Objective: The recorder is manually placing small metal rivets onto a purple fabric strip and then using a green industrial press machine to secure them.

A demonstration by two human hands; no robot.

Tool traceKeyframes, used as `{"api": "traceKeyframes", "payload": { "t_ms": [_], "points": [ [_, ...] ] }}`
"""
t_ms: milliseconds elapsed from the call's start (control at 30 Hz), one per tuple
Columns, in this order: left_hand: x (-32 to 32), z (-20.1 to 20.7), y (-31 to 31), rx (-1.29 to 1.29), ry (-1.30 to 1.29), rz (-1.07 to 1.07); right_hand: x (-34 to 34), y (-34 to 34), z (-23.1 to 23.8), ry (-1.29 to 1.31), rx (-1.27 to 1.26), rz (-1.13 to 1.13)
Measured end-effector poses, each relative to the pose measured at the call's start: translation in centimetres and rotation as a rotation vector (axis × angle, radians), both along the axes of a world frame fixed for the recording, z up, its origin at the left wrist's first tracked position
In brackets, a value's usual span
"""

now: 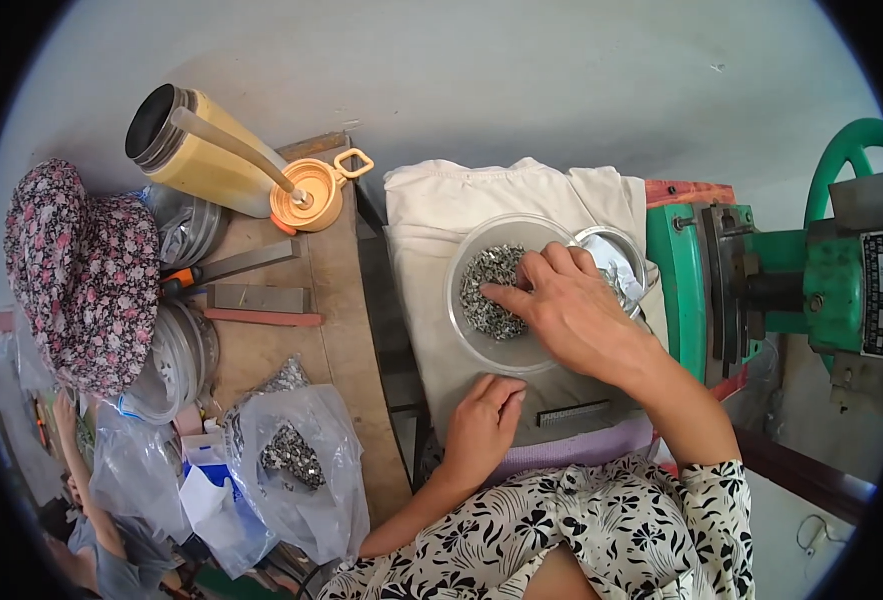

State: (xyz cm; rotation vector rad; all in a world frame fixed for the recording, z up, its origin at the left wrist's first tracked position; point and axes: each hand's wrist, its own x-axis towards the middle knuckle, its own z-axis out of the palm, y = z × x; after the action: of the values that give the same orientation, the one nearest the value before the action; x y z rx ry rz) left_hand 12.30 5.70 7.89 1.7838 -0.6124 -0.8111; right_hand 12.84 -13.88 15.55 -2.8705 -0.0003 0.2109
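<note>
A round translucent plastic bowl [459, 330] stands on a cream cloth [422, 250], partly filled with small silvery metal pieces [497, 300]. My right hand [587, 315] reaches over its right rim, thumb and curled fingers at the pieces; whatever is pinched there is hidden. Just below the bowl, my left hand [487, 415] has its fingers curled in and thumb pressed to them, with any small thing inside out of sight. Close by lies a dark block with rows of small holes [574, 413]. Behind my right hand a round metal dish [630, 245] shows in part.
A green hand press [832, 280] with a wheel stands at right. On the wooden table [347, 280] at left are a yellow bottle [222, 145], its orange lid [317, 200], a file [247, 262], stone blocks [262, 300], a floral hat [82, 270] and a plastic bag [332, 420] of metal pieces. Another person [112, 540] sits lower left.
</note>
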Motion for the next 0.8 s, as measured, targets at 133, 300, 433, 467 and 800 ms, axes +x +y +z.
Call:
{"api": "traceKeyframes", "payload": {
  "t_ms": [133,300,433,467,800],
  "points": [
    [-0.5,0.1,-0.1,0.038,0.015,0.057,-1.0,-0.3,0.5,-0.022,0.058,-0.004],
    [-0.4,0.1,-0.4,0.055,-0.020,0.019,-1.6,-0.2,-0.2,-0.150,0.028,-0.067],
    [-0.6,0.4,-0.5,0.054,-0.055,-0.015,-2.4,-0.6,-0.2,-0.168,0.053,-0.041],
    [-0.6,0.5,-0.4,0.047,-0.115,-0.007,-2.6,-0.6,0.0,-0.180,0.077,-0.010],
    [1.6,9.2,1.3,-0.106,-0.740,-0.100,-16.5,0.0,-0.1,-0.589,0.426,-0.503]
  ]
}}
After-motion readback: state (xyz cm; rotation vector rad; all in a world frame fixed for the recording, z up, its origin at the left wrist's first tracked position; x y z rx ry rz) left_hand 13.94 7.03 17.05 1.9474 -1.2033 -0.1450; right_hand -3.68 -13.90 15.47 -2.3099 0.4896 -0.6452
